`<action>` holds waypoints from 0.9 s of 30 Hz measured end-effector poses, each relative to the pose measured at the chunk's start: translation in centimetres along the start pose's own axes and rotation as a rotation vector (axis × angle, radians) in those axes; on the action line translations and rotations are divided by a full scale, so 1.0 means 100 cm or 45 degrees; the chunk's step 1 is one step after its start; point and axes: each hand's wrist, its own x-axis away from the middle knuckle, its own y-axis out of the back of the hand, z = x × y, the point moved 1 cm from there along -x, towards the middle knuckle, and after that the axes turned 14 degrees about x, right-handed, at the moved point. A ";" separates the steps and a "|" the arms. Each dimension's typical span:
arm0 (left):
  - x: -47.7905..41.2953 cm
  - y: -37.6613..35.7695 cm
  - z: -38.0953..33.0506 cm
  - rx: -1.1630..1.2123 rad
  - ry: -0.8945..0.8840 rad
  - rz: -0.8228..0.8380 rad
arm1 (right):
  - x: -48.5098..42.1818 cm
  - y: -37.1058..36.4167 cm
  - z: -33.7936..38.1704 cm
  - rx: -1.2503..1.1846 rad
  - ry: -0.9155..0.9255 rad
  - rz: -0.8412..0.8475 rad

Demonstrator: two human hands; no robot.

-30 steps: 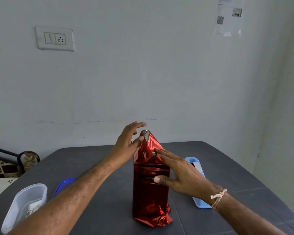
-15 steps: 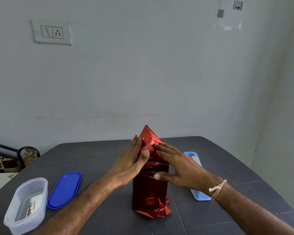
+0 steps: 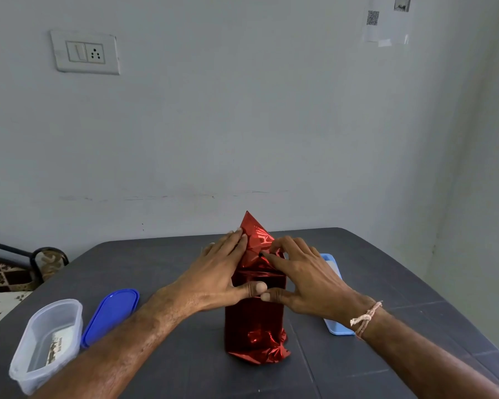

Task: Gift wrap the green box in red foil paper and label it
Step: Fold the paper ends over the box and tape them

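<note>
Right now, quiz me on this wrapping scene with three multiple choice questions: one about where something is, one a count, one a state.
1. Where is the dark blue lid relative to the clear container?
A. On top of it
B. Flat on the table, to its right
C. Inside it

2. How many hands touch the red wrapped box?
A. None
B. One
C. Two

3. The foil top of the box is:
A. Pressed flat
B. Standing up in a point
C. Torn away

Answers:
1 B: the lid lies on the table beside the container, which is open.
2 C: the left hand and the right hand both press on its upper part.
3 B: the foil top rises above the fingers.
</note>
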 end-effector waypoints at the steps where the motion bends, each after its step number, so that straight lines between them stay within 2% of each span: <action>1: 0.000 0.000 0.000 -0.039 -0.015 -0.031 | 0.000 0.000 0.000 0.000 -0.002 0.005; 11: 0.000 -0.001 -0.001 -0.172 -0.093 -0.119 | 0.003 -0.002 0.002 -0.026 -0.026 -0.025; 19: 0.010 0.001 0.005 0.085 -0.139 -0.241 | 0.009 -0.004 0.001 -0.105 -0.041 -0.085; 27: 0.012 0.017 0.009 0.375 -0.150 -0.177 | 0.015 -0.003 0.000 -0.158 -0.041 -0.060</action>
